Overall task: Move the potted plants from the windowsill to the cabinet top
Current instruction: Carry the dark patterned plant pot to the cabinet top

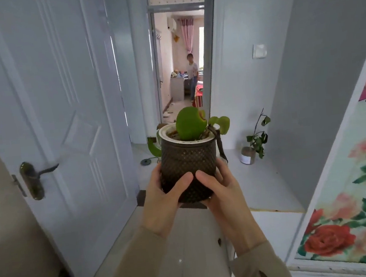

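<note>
Potted plant (187,160): a dark, bumpy-textured pot with a white inner rim, carrying one large rounded green leaf, smaller leaves to each side and a brown stem trailing down its right flank; it is upright, held up in mid-air in front of the person, resting on no surface
Left hand (164,197): wrapped around the lower left of the pot, thumb laid across its front, fingers out of sight behind it, grasping the pot
Right hand (222,189): wrapped around the lower right of the pot, thumb on the front almost meeting the left thumb, also grasping the pot
Sleeves (262,267): beige, covering both forearms up to the wrists
Cabinet top (270,187): a white flat surface to the right of the pot, running along the grey wall to the far corner
Second plant (253,144): a thin, sparse green stem in a small pale pot, standing on the cabinet top near its far end, close to the wall
White door (62,119): at the left, with a dark lever handle (34,176)
Floral panel (358,183): red and pink roses, at the right edge of the view
Doorway (180,59): straight ahead beyond the pot; a person (193,76) stands in the far room
Light switch (259,51): on the grey wall above the cabinet top
</note>
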